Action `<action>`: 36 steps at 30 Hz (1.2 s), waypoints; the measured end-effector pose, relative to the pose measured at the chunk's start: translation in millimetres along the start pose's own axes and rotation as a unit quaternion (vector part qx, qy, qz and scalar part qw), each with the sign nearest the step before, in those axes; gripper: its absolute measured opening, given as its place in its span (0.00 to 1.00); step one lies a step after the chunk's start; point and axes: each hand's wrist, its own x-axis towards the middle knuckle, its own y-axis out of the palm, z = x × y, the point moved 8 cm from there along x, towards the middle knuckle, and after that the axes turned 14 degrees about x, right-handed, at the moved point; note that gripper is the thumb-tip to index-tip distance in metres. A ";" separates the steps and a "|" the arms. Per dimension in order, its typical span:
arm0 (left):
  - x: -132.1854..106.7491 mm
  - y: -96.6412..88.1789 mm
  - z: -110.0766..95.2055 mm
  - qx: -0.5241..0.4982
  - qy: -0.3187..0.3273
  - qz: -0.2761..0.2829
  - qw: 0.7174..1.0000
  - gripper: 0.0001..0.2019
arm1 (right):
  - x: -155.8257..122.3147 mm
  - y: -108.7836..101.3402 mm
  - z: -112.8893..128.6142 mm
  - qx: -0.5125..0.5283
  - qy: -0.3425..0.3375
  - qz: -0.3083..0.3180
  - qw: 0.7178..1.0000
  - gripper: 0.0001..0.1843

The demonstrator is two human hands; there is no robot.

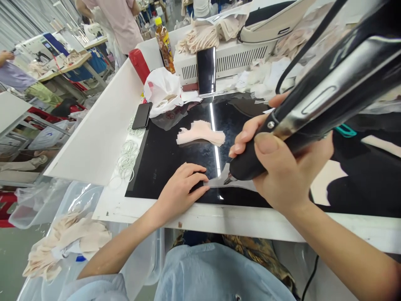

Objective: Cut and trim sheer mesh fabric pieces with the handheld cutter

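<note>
My right hand (282, 171) is wrapped round a thick black and silver corded hand tool (308, 100), held slanting up to the right. Its small metal tip (229, 179) points down at a thin, whitish see-through fabric piece (219, 181) on the glossy black work mat (169, 175). My left hand (184, 186) rests on the mat with bent fingers, its fingertips closed on the left end of that piece. Beyond the hands lies a small stack of pale pink fabric pieces (200, 133). The right part of the see-through piece is hidden behind the tool and my right hand.
Elastic loops (127, 159) and a black phone (142, 116) lie along the left edge. A crumpled white bag (163, 90), a drink bottle (164, 44) and an upright phone (206, 71) stand behind. Beige cut pieces (328, 182) lie right. Other people work in the background.
</note>
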 end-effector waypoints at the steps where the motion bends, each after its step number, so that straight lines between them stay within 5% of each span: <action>1: -0.6 0.4 0.6 -0.001 -0.001 0.001 1.000 0.06 | -0.4 2.2 -2.5 0.000 0.001 -0.007 1.000 0.17; 14: -4.7 0.0 -4.7 0.029 0.015 0.001 0.999 0.07 | -4.9 8.8 -22.5 -0.004 0.008 -0.042 0.999 0.22; 36: -25.9 -8.2 -14.4 0.111 0.067 -0.050 0.990 0.09 | -15.5 12.3 -23.7 0.011 0.013 -0.040 0.999 0.21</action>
